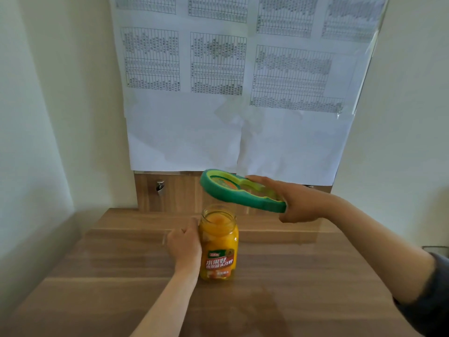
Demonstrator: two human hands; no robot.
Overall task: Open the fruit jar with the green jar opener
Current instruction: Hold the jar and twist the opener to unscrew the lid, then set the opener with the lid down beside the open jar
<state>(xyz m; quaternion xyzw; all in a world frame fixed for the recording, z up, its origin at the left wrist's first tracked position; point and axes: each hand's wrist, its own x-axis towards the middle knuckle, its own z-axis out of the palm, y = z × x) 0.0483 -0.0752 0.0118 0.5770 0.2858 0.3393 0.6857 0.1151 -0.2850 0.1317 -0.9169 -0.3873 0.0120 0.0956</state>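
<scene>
- Fruit jar (218,242) is seen standing upright on the wooden worktop (279,276), near the middle.
- Its mouth is open at the top, and yellow fruit pieces can be seen inside the glass.
- A label with red, green and white print is stuck on the lower part of the jar.
- The left hand (185,242) is wrapped around the left side of the jar, with the thumb by the neck. The jar is held by it.
- The green jar opener (240,190) is held up in the air, above the jar and a little to the right, not touching it.
- The opener is tilted, with its big round end pointing to the left and its narrow end in the right hand (303,203).
- The right hand is closed around the narrow end, with the fingers (257,180) laid along the top of it.
- Something round and orange is seen inside the big ring of the opener; it cannot be told for sure what it is.
- White paper sheets (238,93) with printed tables are hung on the wall behind the worktop.
- A small metal knob (159,185) is seen on the wooden panel below the sheets.
</scene>
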